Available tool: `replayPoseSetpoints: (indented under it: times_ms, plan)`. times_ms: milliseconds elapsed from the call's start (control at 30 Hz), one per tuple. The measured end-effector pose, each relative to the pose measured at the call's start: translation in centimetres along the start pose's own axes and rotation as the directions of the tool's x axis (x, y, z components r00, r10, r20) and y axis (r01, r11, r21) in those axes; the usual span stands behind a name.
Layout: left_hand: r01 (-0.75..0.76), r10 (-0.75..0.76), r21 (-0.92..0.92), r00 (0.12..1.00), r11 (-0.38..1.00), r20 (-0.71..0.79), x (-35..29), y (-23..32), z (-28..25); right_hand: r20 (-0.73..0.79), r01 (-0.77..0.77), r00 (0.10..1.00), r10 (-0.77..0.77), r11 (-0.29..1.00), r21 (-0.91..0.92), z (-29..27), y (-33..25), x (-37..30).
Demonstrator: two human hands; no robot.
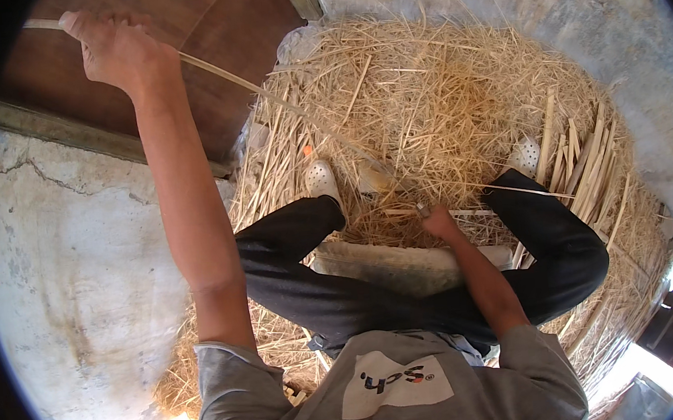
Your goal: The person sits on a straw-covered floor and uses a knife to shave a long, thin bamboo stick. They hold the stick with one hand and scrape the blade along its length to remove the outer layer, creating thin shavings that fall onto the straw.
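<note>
High at the upper left, my left hand (119,53) is closed round a long, thin bamboo-like strip (216,71), with the arm stretched out. From there the strip slants down toward my knees, where its lower part blurs against the shavings. My right hand (438,223) is closed low between my knees. A small greyish end (422,210) pokes out of its fist, but the rest of what it grips is hidden. A thin pale strip (527,190) crosses my right knee just beyond that hand.
A deep heap of straw-like shavings (439,97) spreads round my feet. Split strips lie bundled at the right (588,160) and left (257,173). A rough pale block (397,265) lies between my legs. Stained walls (68,257) and a brown door-like panel (201,30) enclose the spot.
</note>
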State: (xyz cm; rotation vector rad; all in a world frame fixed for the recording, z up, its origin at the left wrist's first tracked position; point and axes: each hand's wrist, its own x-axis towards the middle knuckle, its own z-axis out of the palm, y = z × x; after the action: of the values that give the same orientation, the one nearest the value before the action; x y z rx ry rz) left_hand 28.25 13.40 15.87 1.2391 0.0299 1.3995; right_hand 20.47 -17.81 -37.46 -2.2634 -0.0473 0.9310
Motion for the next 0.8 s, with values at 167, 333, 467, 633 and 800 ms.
replayPoseSetpoints:
  times_ms: [167,333,467,633,800]
  plan:
    - [0.003,0.002,0.061,0.997,0.998,-0.076,0.6,0.0,-0.8,-0.109,0.243,0.959,-0.26,0.959,-0.148,-1.0,-1.4,-0.6]
    - [0.012,-0.009,0.037,0.997,0.999,-0.08,0.6,0.0,-1.0,0.121,0.236,0.965,-0.231,0.971,-0.029,-2.9,0.2,0.7]
    - [0.023,-0.021,0.05,0.998,0.998,-0.051,0.6,-0.5,-1.0,0.047,-0.165,0.984,0.172,0.978,-0.127,-1.4,5.9,1.0]
    - [0.01,-0.008,0.027,0.997,1.0,-0.072,1.0,0.0,-2.1,0.116,-0.116,0.988,0.104,0.988,0.103,-3.8,1.1,-1.8]
    - [0.105,-0.102,0.038,0.992,0.994,-0.071,0.2,1.5,-2.2,0.053,0.301,0.95,-0.308,0.948,0.106,-5.4,-7.1,-4.6]
